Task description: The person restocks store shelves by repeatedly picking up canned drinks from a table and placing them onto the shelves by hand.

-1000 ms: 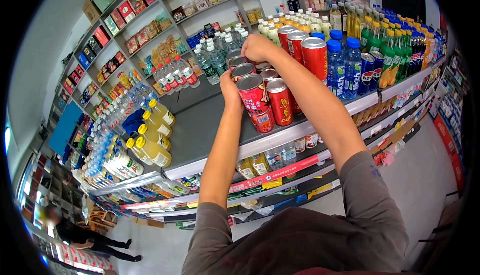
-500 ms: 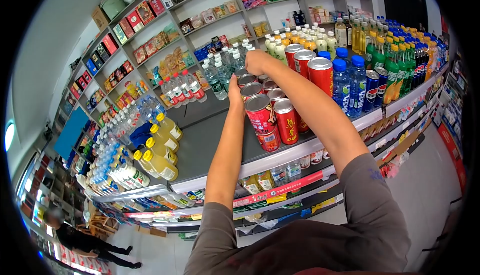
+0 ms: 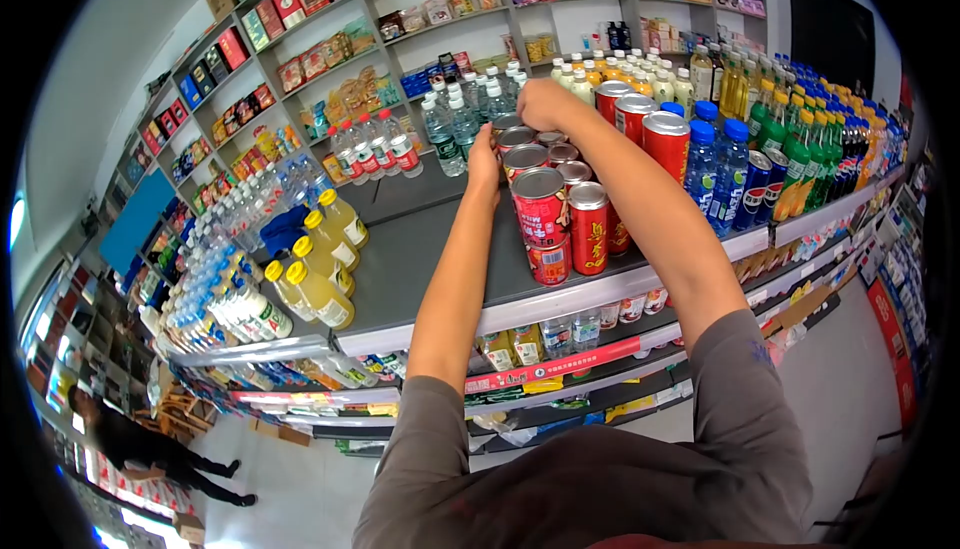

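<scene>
Red drink cans stand in rows on the grey shelf top; the front tall can (image 3: 542, 224) has a red-and-white label, and a slimmer red can (image 3: 589, 229) is beside it. My left hand (image 3: 484, 161) lies along the left side of the can rows, its fingers stretched toward the back. At the back of the rows, my right hand (image 3: 549, 107) is bent over the rear cans with its fingers curled; its fingertips and what they hold are hidden. Clear water bottles (image 3: 446, 139) with white caps stand just behind and left of my hands.
Yellow juice bottles (image 3: 325, 295) and red-capped bottles (image 3: 404, 154) stand to the left. Larger red cans (image 3: 666, 144), blue bottles (image 3: 731, 169) and Pepsi cans (image 3: 751, 189) are on the right. The shelf edge (image 3: 560, 299) runs in front. A person (image 3: 130, 444) stands at lower left.
The view has shifted, so the shelf goods sit differently in the frame. Both hands stay at the can rows, with no clear change of hold.
</scene>
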